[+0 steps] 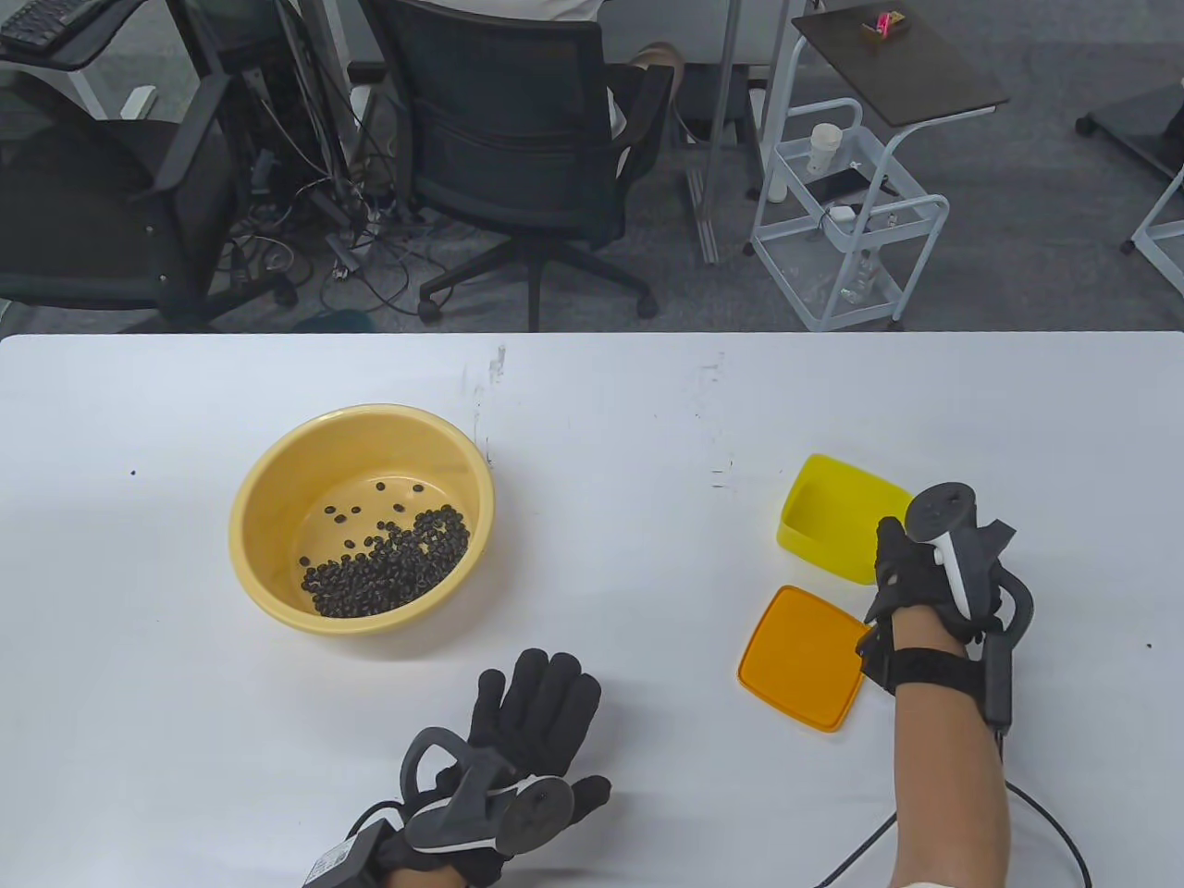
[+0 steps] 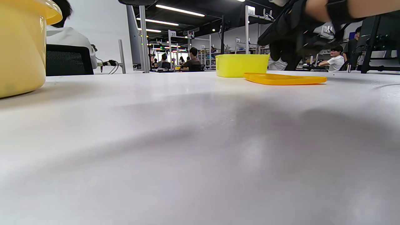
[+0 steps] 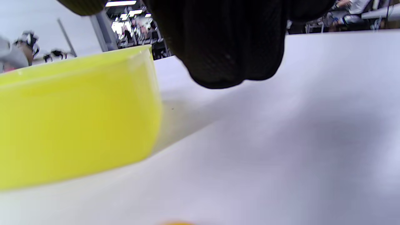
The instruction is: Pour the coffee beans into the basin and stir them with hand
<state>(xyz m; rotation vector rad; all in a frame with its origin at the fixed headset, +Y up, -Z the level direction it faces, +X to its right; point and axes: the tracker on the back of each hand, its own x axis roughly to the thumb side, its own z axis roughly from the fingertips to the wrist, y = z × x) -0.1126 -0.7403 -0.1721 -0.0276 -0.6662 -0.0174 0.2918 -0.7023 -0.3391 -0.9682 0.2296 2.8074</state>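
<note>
The yellow basin (image 1: 277, 481) stands left of centre with a heap of dark coffee beans (image 1: 393, 564) on its floor; its wall (image 2: 18, 47) also fills the left wrist view's left edge. My left hand (image 1: 536, 703) lies flat on the table in front of the basin, fingers straight, holding nothing. At the right stands the empty yellow container (image 1: 832, 518) (image 2: 242, 65) (image 3: 72, 118). My right hand (image 1: 893, 555) (image 2: 281, 28) hovers at its right corner. Its loosely curled fingers (image 3: 225, 47) hang beside the container's wall with a gap between them.
An orange lid (image 1: 803, 657) (image 2: 284, 78) lies flat just in front of the container, left of my right wrist. A cable runs from my right forearm over the table's front edge. Beyond the far edge are office chairs and a white trolley (image 1: 846, 222).
</note>
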